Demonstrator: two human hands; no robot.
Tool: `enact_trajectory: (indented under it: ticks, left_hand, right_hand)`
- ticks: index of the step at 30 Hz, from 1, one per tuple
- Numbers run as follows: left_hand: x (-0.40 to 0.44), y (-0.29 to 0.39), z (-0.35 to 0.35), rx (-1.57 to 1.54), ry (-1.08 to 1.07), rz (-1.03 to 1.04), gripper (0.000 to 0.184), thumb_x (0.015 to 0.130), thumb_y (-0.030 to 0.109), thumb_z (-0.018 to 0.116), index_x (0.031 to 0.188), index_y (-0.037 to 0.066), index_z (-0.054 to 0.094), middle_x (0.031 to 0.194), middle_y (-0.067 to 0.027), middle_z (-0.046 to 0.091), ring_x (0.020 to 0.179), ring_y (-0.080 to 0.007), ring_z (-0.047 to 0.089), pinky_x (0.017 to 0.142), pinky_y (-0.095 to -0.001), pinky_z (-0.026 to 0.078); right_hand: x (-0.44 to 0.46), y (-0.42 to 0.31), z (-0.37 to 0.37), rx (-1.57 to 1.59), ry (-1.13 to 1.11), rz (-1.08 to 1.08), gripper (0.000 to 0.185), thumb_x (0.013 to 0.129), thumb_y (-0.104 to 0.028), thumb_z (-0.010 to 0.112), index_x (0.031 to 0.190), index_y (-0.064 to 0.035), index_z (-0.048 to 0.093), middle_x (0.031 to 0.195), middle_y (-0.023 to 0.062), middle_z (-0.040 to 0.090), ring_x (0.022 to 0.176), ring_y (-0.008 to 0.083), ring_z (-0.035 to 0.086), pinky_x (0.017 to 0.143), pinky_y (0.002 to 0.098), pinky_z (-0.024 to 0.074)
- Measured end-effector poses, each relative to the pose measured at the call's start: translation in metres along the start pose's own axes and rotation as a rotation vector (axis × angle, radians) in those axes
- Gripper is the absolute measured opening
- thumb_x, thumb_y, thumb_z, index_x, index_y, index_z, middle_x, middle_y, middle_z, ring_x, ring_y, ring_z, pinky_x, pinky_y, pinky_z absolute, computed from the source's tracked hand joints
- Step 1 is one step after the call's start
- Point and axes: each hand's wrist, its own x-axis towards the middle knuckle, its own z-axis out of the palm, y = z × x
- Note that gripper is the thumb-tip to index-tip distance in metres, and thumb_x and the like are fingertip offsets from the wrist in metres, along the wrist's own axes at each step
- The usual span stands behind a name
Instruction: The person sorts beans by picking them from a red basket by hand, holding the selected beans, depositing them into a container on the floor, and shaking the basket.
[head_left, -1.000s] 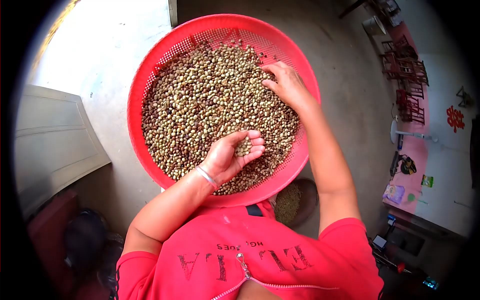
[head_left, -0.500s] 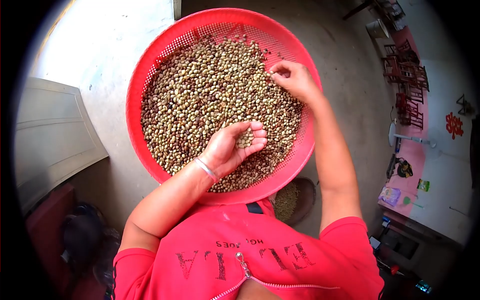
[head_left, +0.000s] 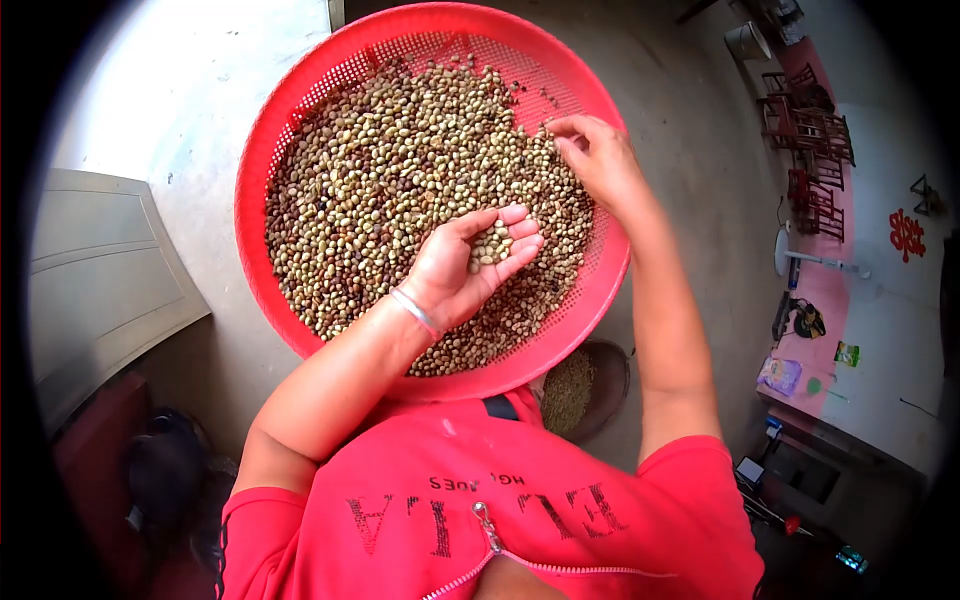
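A round red basket (head_left: 255, 215) with perforated sides holds a broad layer of green and brown beans (head_left: 365, 180). Above the beans near the basket's middle, my left hand (head_left: 465, 262) is turned palm up, its fingers cupped around a small heap of pale beans (head_left: 490, 246). A light band circles the left wrist. At the basket's right side, my right hand (head_left: 598, 160) hangs over the edge of the bean layer with index finger and thumb bent toward each other. Whether a bean sits between those fingertips is too small to tell.
Below the basket stands a dark container (head_left: 605, 392) with small grains. A pale panel (head_left: 110, 270) is at the left. Red wooden chairs (head_left: 815, 130), a white fan (head_left: 782, 250) and a purple packet (head_left: 779, 375) are at the right.
The basket has shifted slightly up and left in view. My left hand has moved up and opened a little around its beans. My right hand has moved slightly right, its fingers bent differently.
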Motion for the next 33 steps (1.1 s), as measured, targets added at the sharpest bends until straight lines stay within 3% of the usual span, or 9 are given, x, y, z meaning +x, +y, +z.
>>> enact_trajectory:
  ticks: [2, 8, 14, 17, 23, 27, 29, 33]
  left_hand:
    - [0.001, 0.002, -0.006, 0.002, -0.019, -0.028, 0.032, 0.102, 0.017, 0.037, 0.118, -0.006, 0.053, 0.105, -0.0159, 0.061, 0.101, -0.0253, 0.062, 0.093, -0.0355, 0.055]
    - [0.0, -0.001, -0.013, 0.124, -0.114, -0.094, 0.03, 0.101, 0.018, 0.043, 0.117, -0.003, 0.058, 0.096, -0.0118, 0.067, 0.086, -0.0225, 0.067, 0.082, -0.0325, 0.058]
    - [-0.003, -0.007, -0.017, 0.19, -0.128, -0.121, 0.032, 0.1, 0.019, 0.044, 0.12, -0.003, 0.057, 0.099, -0.0128, 0.067, 0.092, -0.0236, 0.067, 0.085, -0.0341, 0.057]
    - [-0.009, -0.01, -0.019, 0.239, -0.165, -0.141, 0.03, 0.1, 0.017, 0.044, 0.12, -0.002, 0.056, 0.103, -0.0125, 0.065, 0.096, -0.0234, 0.066, 0.088, -0.0343, 0.055]
    - [-0.036, -0.014, -0.035, 0.302, -0.211, -0.139, 0.028, 0.101, 0.016, 0.043, 0.119, -0.002, 0.055, 0.103, -0.0103, 0.063, 0.097, -0.0212, 0.065, 0.088, -0.032, 0.053]
    - [-0.047, -0.012, -0.044, 0.313, -0.151, -0.119, 0.028, 0.101, 0.016, 0.044, 0.118, -0.002, 0.056, 0.103, -0.0104, 0.063, 0.096, -0.0213, 0.065, 0.088, -0.032, 0.054]
    - [-0.047, -0.013, -0.047, 0.331, -0.118, -0.103, 0.027, 0.101, 0.017, 0.044, 0.117, -0.002, 0.056, 0.103, -0.0105, 0.063, 0.096, -0.0213, 0.065, 0.087, -0.0316, 0.054]
    - [-0.048, -0.012, -0.045, 0.327, -0.118, -0.092, 0.027, 0.101, 0.016, 0.044, 0.116, -0.002, 0.057, 0.102, -0.0105, 0.064, 0.095, -0.021, 0.065, 0.086, -0.0311, 0.054]
  right_hand:
    - [0.007, 0.004, 0.005, -0.155, 0.068, -0.086, 0.018, 0.083, -0.013, 0.065, 0.099, -0.0057, 0.068, 0.093, 0.0135, 0.066, 0.088, 0.0326, 0.064, 0.082, 0.0417, 0.0509]
    - [0.02, 0.023, 0.02, -0.315, 0.003, -0.229, 0.021, 0.081, -0.011, 0.069, 0.102, -0.0065, 0.068, 0.09, 0.0122, 0.065, 0.087, 0.0308, 0.064, 0.08, 0.0395, 0.0507]
    - [0.011, 0.019, 0.014, -0.224, 0.024, -0.115, 0.019, 0.084, -0.01, 0.067, 0.103, -0.0062, 0.068, 0.091, 0.0111, 0.066, 0.08, 0.0241, 0.065, 0.075, 0.0349, 0.052]
    - [0.001, -0.014, 0.012, -0.073, 0.0, -0.095, 0.016, 0.083, -0.012, 0.067, 0.098, -0.0076, 0.068, 0.088, 0.0122, 0.065, 0.079, 0.0286, 0.065, 0.073, 0.038, 0.0523]
    - [-0.024, -0.042, 0.03, 0.01, -0.092, -0.167, 0.02, 0.082, -0.015, 0.068, 0.101, -0.0061, 0.067, 0.09, 0.0111, 0.065, 0.078, 0.0238, 0.065, 0.07, 0.0345, 0.0522]
    - [-0.029, -0.05, 0.044, 0.056, -0.109, -0.101, 0.028, 0.08, -0.018, 0.071, 0.105, -0.006, 0.066, 0.094, 0.0117, 0.064, 0.08, 0.0294, 0.064, 0.074, 0.0379, 0.0519]
    - [-0.028, -0.05, 0.052, -0.019, -0.029, -0.178, 0.03, 0.079, -0.019, 0.073, 0.105, -0.0064, 0.066, 0.094, 0.012, 0.064, 0.082, 0.0326, 0.064, 0.077, 0.0403, 0.0517]
    - [-0.021, -0.045, 0.055, -0.084, -0.09, -0.217, 0.026, 0.079, -0.017, 0.072, 0.102, -0.0058, 0.066, 0.095, 0.0136, 0.066, 0.087, 0.0326, 0.065, 0.079, 0.0411, 0.0517]
